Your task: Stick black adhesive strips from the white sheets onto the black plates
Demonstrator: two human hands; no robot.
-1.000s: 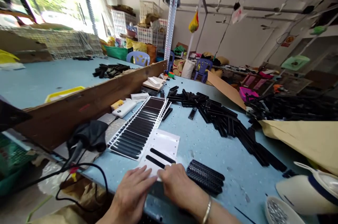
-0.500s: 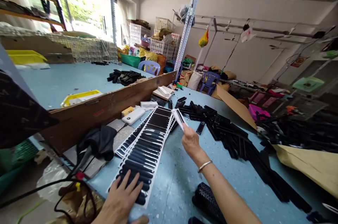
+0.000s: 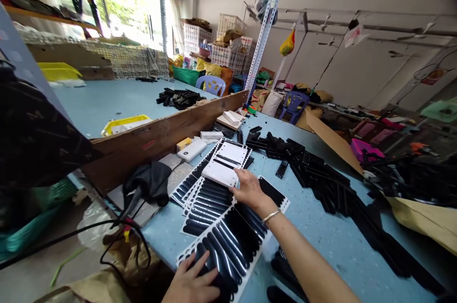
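My left hand (image 3: 195,280) lies with spread fingers on the near end of a white sheet of glossy black strips (image 3: 228,241). The strips are long, with rounded ends, set side by side. My right hand (image 3: 249,191) pinches the right edge of a white slotted plate (image 3: 218,173), which lies flat over more of these sheets; its fingertips are partly hidden. Beneath and beside the plate, further strip sheets (image 3: 207,203) overlap in a fanned pile.
Black plastic pieces (image 3: 314,169) form a long heap on the right of the blue table (image 3: 307,241). A wooden board (image 3: 167,134) edges the left side. Near it are a white power bank (image 3: 192,150) and dark cloth (image 3: 152,181). Cardboard (image 3: 332,143) stands at the right.
The white plate has come down from a raised, tilted position to lie flat on the sheets. The sheet under my left hand has swung to the right, uncovering others below.
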